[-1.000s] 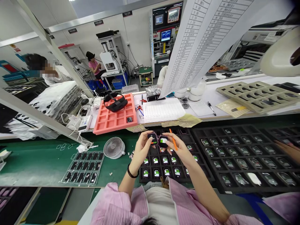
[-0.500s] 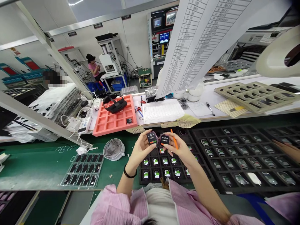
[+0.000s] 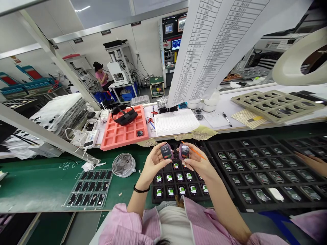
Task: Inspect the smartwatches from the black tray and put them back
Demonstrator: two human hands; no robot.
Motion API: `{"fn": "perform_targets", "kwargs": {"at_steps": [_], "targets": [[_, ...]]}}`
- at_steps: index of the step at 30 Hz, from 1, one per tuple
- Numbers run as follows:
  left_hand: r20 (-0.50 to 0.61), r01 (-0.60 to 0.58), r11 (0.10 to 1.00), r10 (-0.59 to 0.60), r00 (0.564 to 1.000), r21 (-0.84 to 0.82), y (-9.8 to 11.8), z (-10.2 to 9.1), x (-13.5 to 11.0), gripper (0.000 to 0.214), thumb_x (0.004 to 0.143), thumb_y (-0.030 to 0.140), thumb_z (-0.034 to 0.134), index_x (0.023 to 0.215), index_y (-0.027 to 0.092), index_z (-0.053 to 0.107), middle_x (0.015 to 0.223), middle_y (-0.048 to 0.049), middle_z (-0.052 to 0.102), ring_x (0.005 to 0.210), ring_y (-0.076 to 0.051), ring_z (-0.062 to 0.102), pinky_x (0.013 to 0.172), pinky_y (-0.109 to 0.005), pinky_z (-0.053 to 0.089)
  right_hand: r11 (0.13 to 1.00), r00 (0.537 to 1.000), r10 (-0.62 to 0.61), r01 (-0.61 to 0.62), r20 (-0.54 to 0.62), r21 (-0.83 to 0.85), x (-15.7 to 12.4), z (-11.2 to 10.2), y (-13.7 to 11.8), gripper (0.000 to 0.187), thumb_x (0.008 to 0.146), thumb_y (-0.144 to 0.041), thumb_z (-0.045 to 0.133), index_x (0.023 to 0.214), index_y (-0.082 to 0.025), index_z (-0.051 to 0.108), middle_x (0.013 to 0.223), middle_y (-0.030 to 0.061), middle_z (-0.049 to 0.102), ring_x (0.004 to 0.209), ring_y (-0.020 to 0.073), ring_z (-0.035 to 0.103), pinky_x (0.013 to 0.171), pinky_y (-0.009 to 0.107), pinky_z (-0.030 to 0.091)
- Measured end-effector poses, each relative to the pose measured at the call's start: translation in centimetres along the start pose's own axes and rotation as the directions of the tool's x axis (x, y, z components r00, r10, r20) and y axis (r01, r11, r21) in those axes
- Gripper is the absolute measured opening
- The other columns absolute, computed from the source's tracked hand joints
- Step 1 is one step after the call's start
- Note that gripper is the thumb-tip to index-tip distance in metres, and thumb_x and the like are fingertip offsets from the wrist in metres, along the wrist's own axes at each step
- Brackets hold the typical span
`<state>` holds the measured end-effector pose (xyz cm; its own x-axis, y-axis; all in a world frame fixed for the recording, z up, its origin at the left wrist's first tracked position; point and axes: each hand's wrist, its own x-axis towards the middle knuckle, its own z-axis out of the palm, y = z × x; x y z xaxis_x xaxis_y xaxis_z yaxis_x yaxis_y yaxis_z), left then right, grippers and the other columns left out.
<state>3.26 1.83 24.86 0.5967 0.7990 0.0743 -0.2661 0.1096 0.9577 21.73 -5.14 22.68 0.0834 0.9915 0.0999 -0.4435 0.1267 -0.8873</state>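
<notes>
My left hand (image 3: 156,159) is closed round a smartwatch body (image 3: 166,151) with a dark lit screen and a purplish side. Another smartwatch body (image 3: 184,151), turned at an angle, is gripped by my right hand (image 3: 198,158). An orange stick (image 3: 195,150), thin like a pen, is also tucked in the fingers of that hand. The two watches are held apart, side by side, above a black tray (image 3: 163,200). Rows of similar watches with green and white screens (image 3: 182,190) lie in the tray's pockets, partly hidden by my hands.
To the right, another black tray (image 3: 242,203) holds several watches, with a co-worker's hand (image 3: 313,163) over its far side. Left stand a small fan (image 3: 124,164) and a clear tray (image 3: 88,187). A pink tray (image 3: 108,134) bears a headset (image 3: 125,115). Paper sheets (image 3: 204,51) hang ahead.
The two watches have moved apart and tilted, showing more of their purple sides. The orange stick has swung from steep to a flatter slant. The view has shifted slightly.
</notes>
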Motion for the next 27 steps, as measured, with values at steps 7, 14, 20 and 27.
{"fn": "perform_targets", "kwargs": {"at_steps": [7,14,20,27], "targets": [[-0.072,-0.072,0.959,0.095,0.993,0.274,-0.9,0.1,0.4,0.048,0.085,0.036,0.064,0.128,0.022,0.049,0.119,-0.0099,0.059,0.087,-0.016,0.063,0.079,-0.030,0.054,0.964,0.995,-0.092,0.077,-0.045,-0.256,0.6,0.4,0.7,0.048,0.072,-0.031,0.077,0.113,-0.028,0.053,0.115,0.0071,0.060,0.096,0.0199,0.064,0.080,0.035,0.057],[-0.117,-0.090,0.959,0.125,0.985,0.267,-1.5,-0.1,0.8,0.043,0.085,0.040,0.062,0.123,0.021,0.054,0.111,-0.0087,0.062,0.076,-0.012,0.060,0.063,-0.022,0.052,0.957,0.998,-0.055,0.046,-0.021,-0.286,0.6,0.6,0.7,0.038,0.083,-0.037,0.066,0.117,-0.029,0.050,0.107,0.0059,0.060,0.073,0.0153,0.063,0.056,0.029,0.053],[-0.155,-0.102,0.958,0.147,0.977,0.270,-1.9,-0.2,1.0,0.042,0.087,0.045,0.059,0.120,0.020,0.056,0.100,-0.0073,0.063,0.061,-0.008,0.050,0.045,-0.017,0.038,0.959,0.998,-0.054,0.040,-0.043,-0.280,0.6,0.4,0.9,0.036,0.084,-0.036,0.065,0.116,-0.028,0.051,0.107,0.0055,0.060,0.070,0.0147,0.063,0.054,0.029,0.052],[-0.159,-0.059,0.958,0.107,0.982,0.279,-1.4,0.1,0.9,0.042,0.087,0.048,0.057,0.117,0.020,0.060,0.096,-0.0059,0.063,0.049,-0.005,0.039,0.043,-0.019,0.033,0.967,0.989,-0.068,0.033,-0.133,-0.252,0.9,0.8,0.9,0.034,0.078,-0.041,0.071,0.105,-0.025,0.057,0.091,0.0009,0.061,0.052,0.0084,0.052,0.052,0.028,0.052]]}}
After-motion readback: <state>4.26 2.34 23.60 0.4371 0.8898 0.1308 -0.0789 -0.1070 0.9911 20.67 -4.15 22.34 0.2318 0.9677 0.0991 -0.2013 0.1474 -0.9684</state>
